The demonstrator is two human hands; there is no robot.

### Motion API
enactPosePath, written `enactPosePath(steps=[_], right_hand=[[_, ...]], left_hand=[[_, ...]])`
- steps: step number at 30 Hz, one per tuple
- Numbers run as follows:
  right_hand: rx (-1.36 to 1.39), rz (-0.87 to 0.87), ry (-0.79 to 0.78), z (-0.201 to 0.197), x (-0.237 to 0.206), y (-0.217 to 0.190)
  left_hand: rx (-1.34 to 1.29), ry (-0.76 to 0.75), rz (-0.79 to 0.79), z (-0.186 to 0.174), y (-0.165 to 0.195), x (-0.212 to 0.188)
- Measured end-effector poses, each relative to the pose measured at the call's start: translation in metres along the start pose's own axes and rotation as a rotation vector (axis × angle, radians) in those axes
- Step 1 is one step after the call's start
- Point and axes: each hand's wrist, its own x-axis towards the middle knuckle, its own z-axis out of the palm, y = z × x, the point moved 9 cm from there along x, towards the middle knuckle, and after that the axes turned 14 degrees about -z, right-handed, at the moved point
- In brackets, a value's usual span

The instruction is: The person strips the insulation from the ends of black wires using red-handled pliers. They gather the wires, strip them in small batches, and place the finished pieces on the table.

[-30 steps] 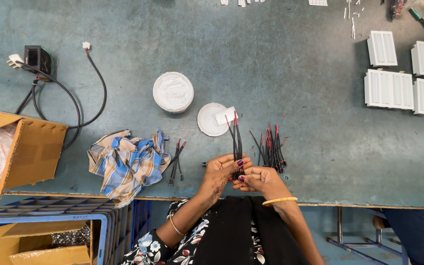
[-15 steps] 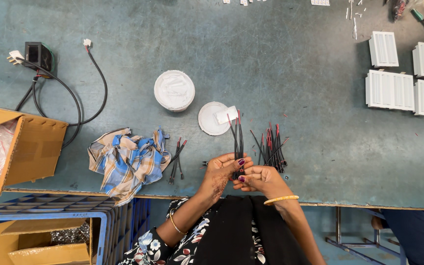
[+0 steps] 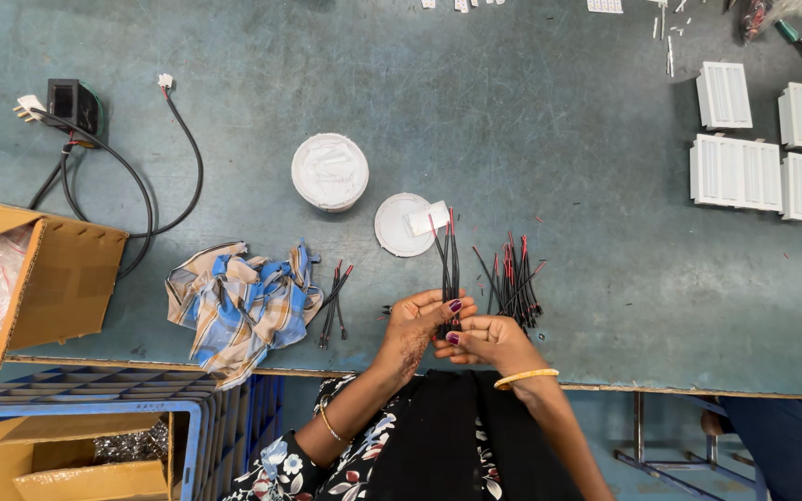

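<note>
Black-red wire bundle (image 3: 447, 264) | pinched upright between left hand (image 3: 417, 327) and right hand (image 3: 486, 339) | loose wires (image 3: 512, 283) just right

Worn teal-green workbench (image 3: 549, 121) fills most of view, surface scuffed, mottled, small debris scattered. Wooden front edge strip (image 3: 187, 364) runs along near side. Metal table leg frame (image 3: 640, 436) visible below bench at right, over blue-grey floor (image 3: 689, 482). Blue plastic crate (image 3: 95, 408) with grid dividers under bench at left, cardboard box (image 3: 67, 468) inside it. Open cardboard box (image 3: 44, 278) sits on bench at left edge. Light even, diffuse, soft shadows only.
</note>
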Motion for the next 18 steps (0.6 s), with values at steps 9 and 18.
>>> enactPosePath(steps=[9, 18], right_hand=[[-0.181, 0.015, -0.123, -0.018, -0.007, 0.019], [-0.223, -0.104, -0.099, -0.038, -0.034, -0.028]], left_hand=[[0.136, -0.061, -0.051, -0.004, -0.012, -0.017], [0.134, -0.071, -0.247, -0.003, -0.054, -0.059]])
